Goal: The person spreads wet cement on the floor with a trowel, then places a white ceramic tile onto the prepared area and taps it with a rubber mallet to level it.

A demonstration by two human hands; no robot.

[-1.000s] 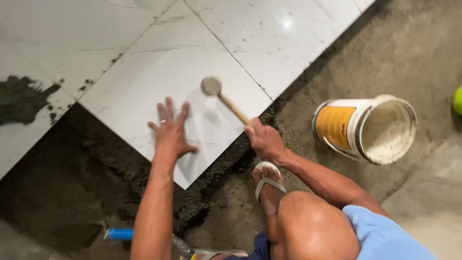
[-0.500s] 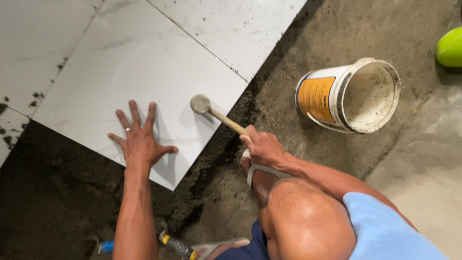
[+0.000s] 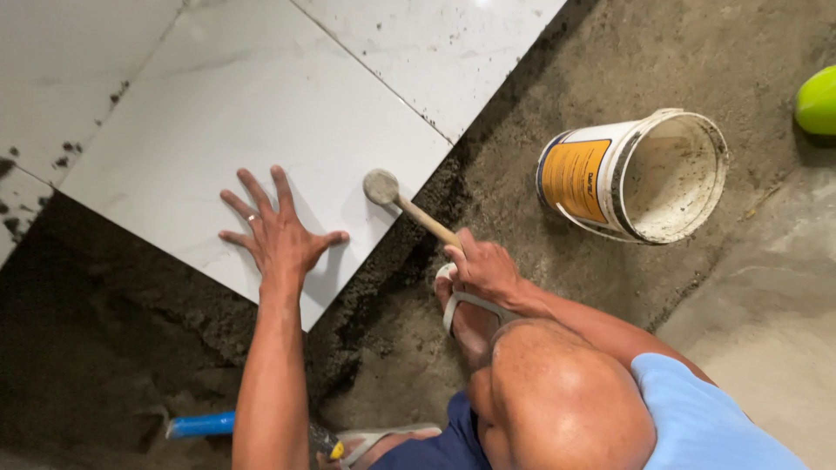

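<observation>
The floor is part laid, part raw: glossy white marble-look tiles cover the upper left, flecked here and there with dark mortar, while a dark wet mortar bed lies open below them and rough grey screed runs off to the right. On that screed a white bucket with an orange label lies tipped on its side, its crusted mouth turned to the right; a lime-green rounded thing sits at the right edge.

The left hand lies flat on the nearest tile, fingers spread, its grip released and holding nothing. The right hand is clenched round the wooden handle of a mallet, whose round grey head sits over the tile's right edge, just beside the left thumb. A blue-handled tool lies on the mortar beside the left forearm.
</observation>
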